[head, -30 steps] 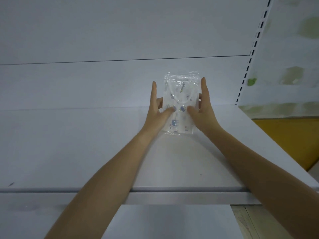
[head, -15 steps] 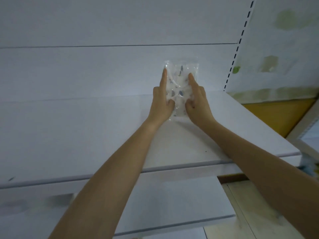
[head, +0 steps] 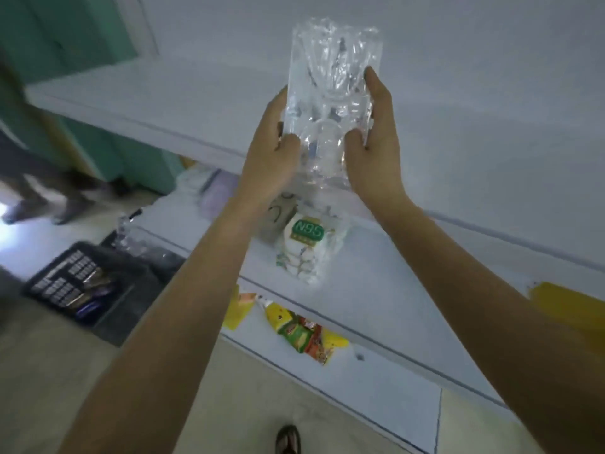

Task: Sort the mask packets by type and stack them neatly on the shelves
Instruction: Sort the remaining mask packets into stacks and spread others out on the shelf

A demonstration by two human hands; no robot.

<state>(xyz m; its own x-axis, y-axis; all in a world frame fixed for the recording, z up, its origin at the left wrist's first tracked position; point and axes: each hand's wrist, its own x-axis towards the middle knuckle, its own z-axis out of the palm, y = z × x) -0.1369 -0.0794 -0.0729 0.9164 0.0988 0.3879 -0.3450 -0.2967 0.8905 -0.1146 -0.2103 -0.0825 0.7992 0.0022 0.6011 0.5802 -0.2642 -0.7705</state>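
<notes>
A clear plastic mask packet with small printed figures stands upright above the upper white shelf. My left hand grips its left edge, thumb on the front. My right hand holds its right edge, fingers running up the side and thumb pressed on the front. On the shelf below lies a stack of white mask packets with a green N95 label. Beside that stack sits a brownish packet, partly hidden by my left wrist.
Yellow and red snack packets lie on the lowest shelf. A black crate with packets stands on the floor at left, clear packets next to it. A person's legs are at far left. My sandalled foot shows at the bottom.
The view has dropped and tilted, revealing the lower shelves, crate and floor. Both hands still hold the clear packet, which now appears closer and higher in view.
</notes>
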